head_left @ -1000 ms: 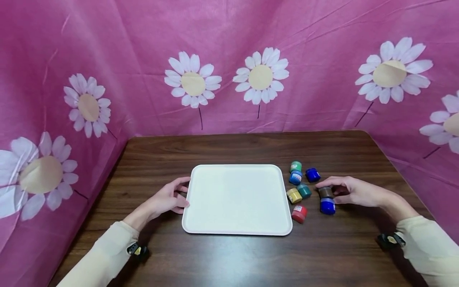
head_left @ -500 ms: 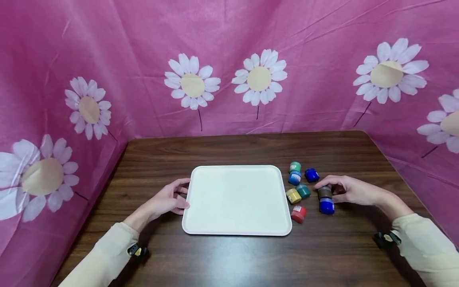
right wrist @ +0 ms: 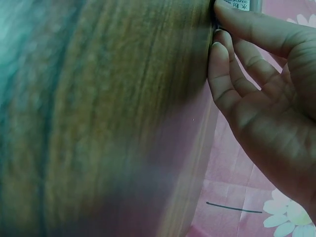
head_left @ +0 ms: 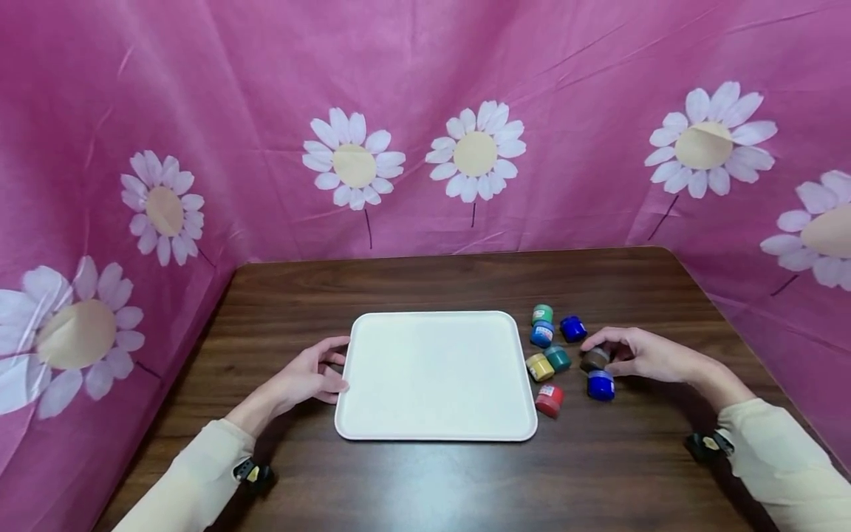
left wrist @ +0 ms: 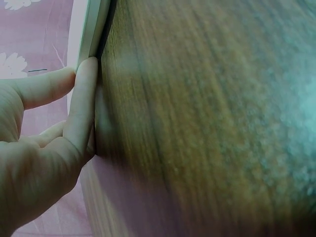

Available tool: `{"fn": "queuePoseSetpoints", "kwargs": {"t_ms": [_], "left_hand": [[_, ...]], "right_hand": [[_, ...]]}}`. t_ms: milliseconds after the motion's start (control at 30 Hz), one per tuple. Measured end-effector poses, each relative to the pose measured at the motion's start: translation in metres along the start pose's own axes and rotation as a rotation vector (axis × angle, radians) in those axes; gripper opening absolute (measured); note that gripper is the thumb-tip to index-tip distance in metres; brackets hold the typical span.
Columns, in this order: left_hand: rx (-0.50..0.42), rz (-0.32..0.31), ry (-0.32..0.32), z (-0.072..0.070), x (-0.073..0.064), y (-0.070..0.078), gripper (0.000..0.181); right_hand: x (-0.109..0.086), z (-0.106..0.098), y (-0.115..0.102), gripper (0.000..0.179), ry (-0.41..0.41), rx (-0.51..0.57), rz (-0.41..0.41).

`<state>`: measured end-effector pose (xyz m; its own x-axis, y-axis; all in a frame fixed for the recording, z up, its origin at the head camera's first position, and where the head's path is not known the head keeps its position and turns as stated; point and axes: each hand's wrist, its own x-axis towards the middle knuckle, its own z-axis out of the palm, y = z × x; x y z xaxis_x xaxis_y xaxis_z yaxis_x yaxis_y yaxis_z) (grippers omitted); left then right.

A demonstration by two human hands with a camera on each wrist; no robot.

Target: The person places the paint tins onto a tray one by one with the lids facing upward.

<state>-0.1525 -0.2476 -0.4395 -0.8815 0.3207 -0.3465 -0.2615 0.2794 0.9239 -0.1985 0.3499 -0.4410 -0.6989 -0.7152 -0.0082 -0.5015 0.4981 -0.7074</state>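
In the head view, my left hand (head_left: pixel 307 375) holds the left edge of a white tray (head_left: pixel 435 377). The left wrist view has its fingers (left wrist: pixel 81 106) against the tray's rim (left wrist: pixel 94 29), low by the tabletop. On the right, my right hand (head_left: pixel 648 356) grips a small brown paint jar (head_left: pixel 595 360) between thumb and fingers, partly covering it. A dark blue paint jar (head_left: pixel 601 385) lies right in front of the brown one. In the right wrist view, the fingertips (right wrist: pixel 222 52) meet at a labelled jar (right wrist: pixel 242 5), mostly cut off by the frame's top.
Beside the tray's right edge lie a green jar (head_left: pixel 541 314), a light blue jar (head_left: pixel 541 334), another dark blue jar (head_left: pixel 572 329), a teal jar (head_left: pixel 558 358), a yellow jar (head_left: pixel 540 366) and a red jar (head_left: pixel 549 400). A pink flowered cloth (head_left: pixel 412 66) surrounds the brown table (head_left: pixel 425 284).
The brown jar has shifted slightly left and tilted in my right hand. My left hand stays at the tray. The whole head view has moved a little.
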Motion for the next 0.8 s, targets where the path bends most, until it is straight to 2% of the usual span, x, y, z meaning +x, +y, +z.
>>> {"fn": "queuePoseSetpoints", "kwargs": {"t_ms": [233, 600, 800], "left_hand": [[-0.01, 0.001, -0.002, 0.0, -0.001, -0.004, 0.083], [-0.021, 0.004, -0.01, -0.001, 0.0, 0.004, 0.085], [-0.028, -0.006, -0.018, -0.001, -0.001, 0.003, 0.086]], "right_hand": [[0.002, 0.0, -0.001, 0.039, 0.007, -0.025, 0.02], [0.007, -0.004, -0.009, 0.038, 0.005, -0.016, 0.085], [0.012, -0.006, -0.015, 0.039, 0.022, -0.014, 0.118]]}}
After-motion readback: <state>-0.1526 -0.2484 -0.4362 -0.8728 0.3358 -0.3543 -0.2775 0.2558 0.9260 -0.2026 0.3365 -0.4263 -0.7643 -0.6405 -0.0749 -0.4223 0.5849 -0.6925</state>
